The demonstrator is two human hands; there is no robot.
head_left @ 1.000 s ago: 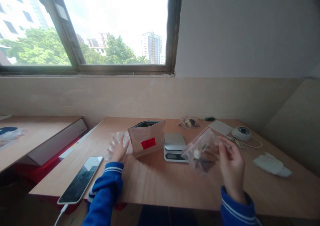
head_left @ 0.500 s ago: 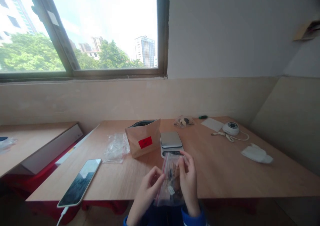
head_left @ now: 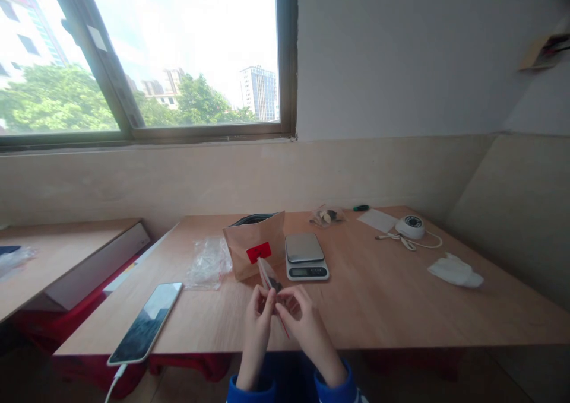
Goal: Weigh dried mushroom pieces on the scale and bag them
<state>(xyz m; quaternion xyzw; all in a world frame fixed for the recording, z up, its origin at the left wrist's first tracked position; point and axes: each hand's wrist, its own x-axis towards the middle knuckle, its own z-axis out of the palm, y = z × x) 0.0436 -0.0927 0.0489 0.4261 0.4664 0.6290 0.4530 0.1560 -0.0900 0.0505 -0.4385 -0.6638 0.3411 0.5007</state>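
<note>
We hold a small bag (head_left: 270, 278) edge-on above the table's (head_left: 392, 308) near edge, in front of the pouch (head_left: 255, 253) and scale (head_left: 305, 256). Bare table lies to the right. The bag's contents are hard to make out. Our left hand (head_left: 258, 320) and right hand (head_left: 300, 319) both pinch it.
</note>
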